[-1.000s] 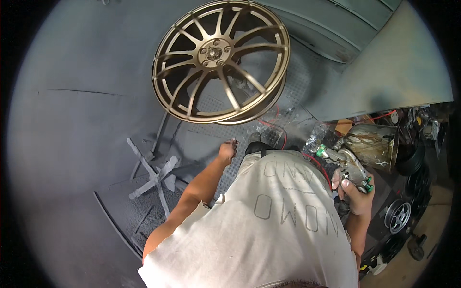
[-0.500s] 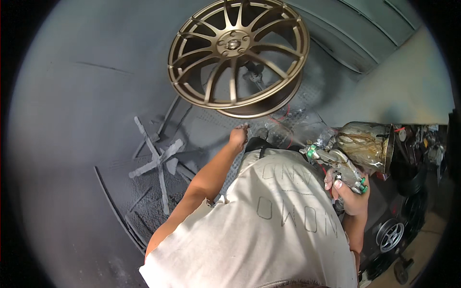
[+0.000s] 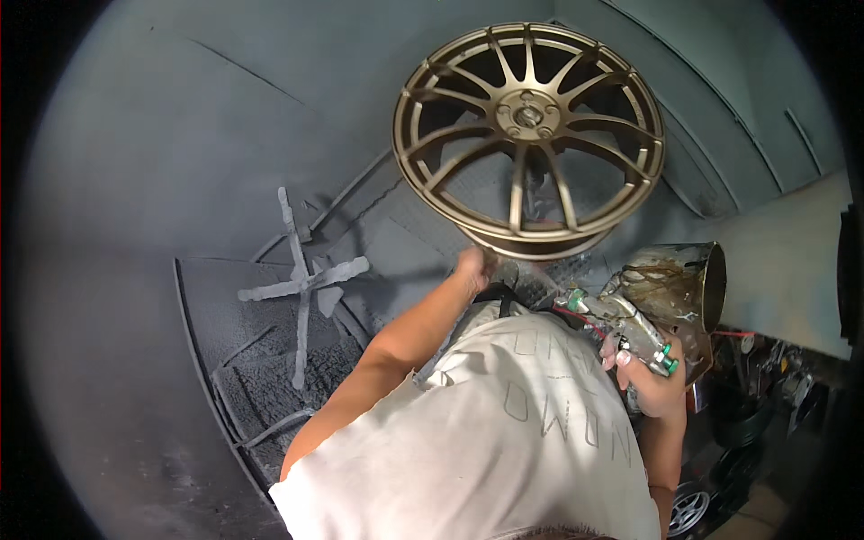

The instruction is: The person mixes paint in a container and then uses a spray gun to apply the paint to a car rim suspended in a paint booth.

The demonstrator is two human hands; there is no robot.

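A bronze multi-spoke wheel rim (image 3: 529, 232) stands face up ahead of me, with its hub in the middle. My right hand (image 3: 659, 376) is wrapped round a metal spray gun (image 3: 641, 331) with green fittings, its nozzle end toward the rim's lower edge. A faint haze shows between nozzle and rim. My left hand (image 3: 475, 267) is closed just below the rim's near left edge. What its fingers hold, if anything, is hidden, and I cannot tell whether it touches the rim.
A grey-coated cross-shaped stand (image 3: 304, 283) is on the floor at left. Right of the gun is a stained, open-ended cylindrical container (image 3: 670, 270). Clutter (image 3: 765, 360) and a silver wheel (image 3: 688, 511) are farther right. Grey walls (image 3: 225, 135) rise around.
The rim now appears farther right and lower in view, its spokes at a different angle. My left hand has shifted slightly right. The gun stays in my right hand, still low and right.
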